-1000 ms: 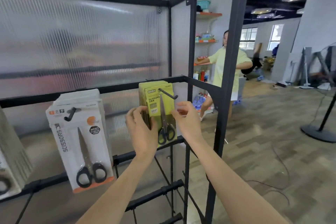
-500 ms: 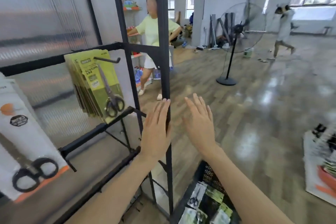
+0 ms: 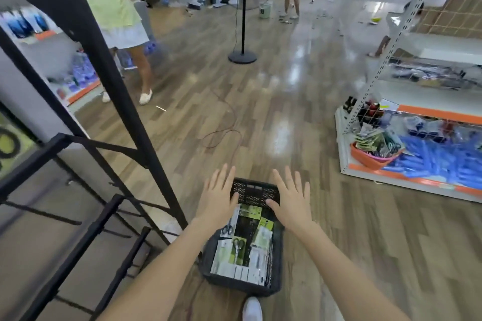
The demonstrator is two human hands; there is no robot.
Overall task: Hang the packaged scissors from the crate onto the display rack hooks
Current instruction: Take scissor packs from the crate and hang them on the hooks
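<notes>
Head view has swung from the rack down to the crate (image 3: 254,191); left hand (image 3: 217,199) and right hand (image 3: 292,202) hover empty, fingers spread wide, packaged scissors (image 3: 238,247) just below the fingertips, so another pickup likely follows.

Both hands — left (image 3: 217,197), right (image 3: 290,197) — stretched forward, palms down, fingers spread, holding nothing

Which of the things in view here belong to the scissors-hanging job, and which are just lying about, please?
Job:
crate
packaged scissors
display rack
left hand
right hand

Lying about:
standing fan
floor cable
orange basket
white shelving
</notes>
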